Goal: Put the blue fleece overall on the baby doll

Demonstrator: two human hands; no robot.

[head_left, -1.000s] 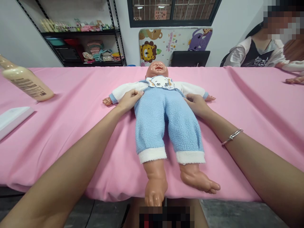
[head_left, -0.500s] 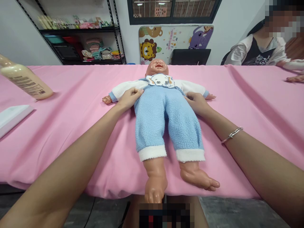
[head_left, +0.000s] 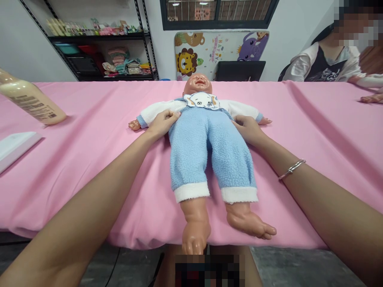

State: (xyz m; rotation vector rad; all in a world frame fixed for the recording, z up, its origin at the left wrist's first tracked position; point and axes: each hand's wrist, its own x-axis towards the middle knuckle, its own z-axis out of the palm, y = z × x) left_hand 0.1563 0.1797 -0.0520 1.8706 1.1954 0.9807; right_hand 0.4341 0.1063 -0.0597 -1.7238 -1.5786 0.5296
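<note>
doll (head_left: 206, 147), left hand (head_left: 163, 124), right hand (head_left: 247, 129) at waist, bottle (head_left: 32, 101) cut off

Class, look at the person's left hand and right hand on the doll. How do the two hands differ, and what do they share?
The left hand lies on the doll's white jacket, at the edge of its blue trousers. The right hand touches the trousers' opposite edge, just below the sleeve. The left wrist is bare, while the right wrist wears a metal bangle. Both hands are bare and touch the doll's sides.
</note>
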